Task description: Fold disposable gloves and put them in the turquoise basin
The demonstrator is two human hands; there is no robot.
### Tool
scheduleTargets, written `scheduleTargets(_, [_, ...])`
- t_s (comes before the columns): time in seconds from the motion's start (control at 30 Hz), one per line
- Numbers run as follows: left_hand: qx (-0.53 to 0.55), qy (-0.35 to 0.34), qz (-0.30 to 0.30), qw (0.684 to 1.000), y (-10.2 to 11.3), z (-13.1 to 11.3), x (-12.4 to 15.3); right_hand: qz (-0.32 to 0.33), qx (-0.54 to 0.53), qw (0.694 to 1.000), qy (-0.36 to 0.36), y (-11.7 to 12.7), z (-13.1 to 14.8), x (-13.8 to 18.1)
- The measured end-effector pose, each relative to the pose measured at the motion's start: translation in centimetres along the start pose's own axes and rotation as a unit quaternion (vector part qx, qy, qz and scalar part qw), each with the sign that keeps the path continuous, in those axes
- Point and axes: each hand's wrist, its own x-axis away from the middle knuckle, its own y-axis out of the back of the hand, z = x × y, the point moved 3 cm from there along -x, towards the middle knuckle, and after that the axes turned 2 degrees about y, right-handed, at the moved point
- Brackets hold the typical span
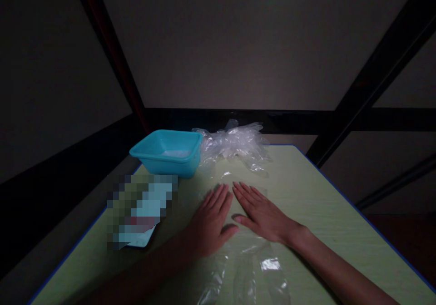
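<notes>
My left hand point(209, 221) and my right hand point(260, 212) lie flat side by side, palms down, fingers stretched out, pressing on a clear plastic bag or glove point(252, 268) spread on the pale green table point(323, 214). The fingertips point away from me and almost meet. The clear film runs from under both palms toward the near edge. Neither hand grips anything.
A turquoise plastic tub point(168, 153) stands at the far left of the table. Beside it lies a heap of crumpled clear plastic point(235, 146). A blurred-out card or packet point(139, 209) lies at the left. Dark beams cross the wall behind; the room is dim.
</notes>
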Motion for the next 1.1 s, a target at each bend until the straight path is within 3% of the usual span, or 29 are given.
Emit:
scheduleTargets(0.1, [-0.055,-0.001,0.023,0.998,-0.2,0.1,0.0,0.029,0.013,0.999,-0.029,-0.2,0.1,0.0])
scheduleTargets(0.33, [-0.061,-0.026,-0.021,0.998,0.2,1.0,0.3,0.087,-0.015,0.994,-0.066,0.7,1.1,1.0])
scheduleTargets(0.5, [-0.050,0.103,-0.121,0.986,2.0,3.7,0.4,0.070,-0.043,0.995,-0.062,3.1,1.2,3.2])
scheduleTargets(0.63, [-0.024,0.192,-0.082,0.978,2.4,4.7,-0.3,0.030,-0.026,0.996,-0.081,5.0,0.1,3.8])
scheduleTargets(0.73, [0.027,0.248,-0.065,0.966,2.0,4.6,-1.2,-0.011,-0.021,0.997,-0.068,5.5,-1.3,2.5])
scheduleTargets(0.83, [0.065,0.292,-0.072,0.951,1.7,4.5,-2.0,-0.040,-0.061,0.997,0.017,5.2,-2.5,0.1])
scheduleTargets(1.0, [0.107,0.305,-0.089,0.942,1.7,4.7,-2.3,-0.005,-0.105,0.994,0.034,4.7,-3.9,-3.6])
scheduleTargets(1.1, [0.154,0.292,-0.107,0.938,1.9,4.6,-2.3,0.057,-0.147,0.987,0.019,4.8,-3.7,-5.0])
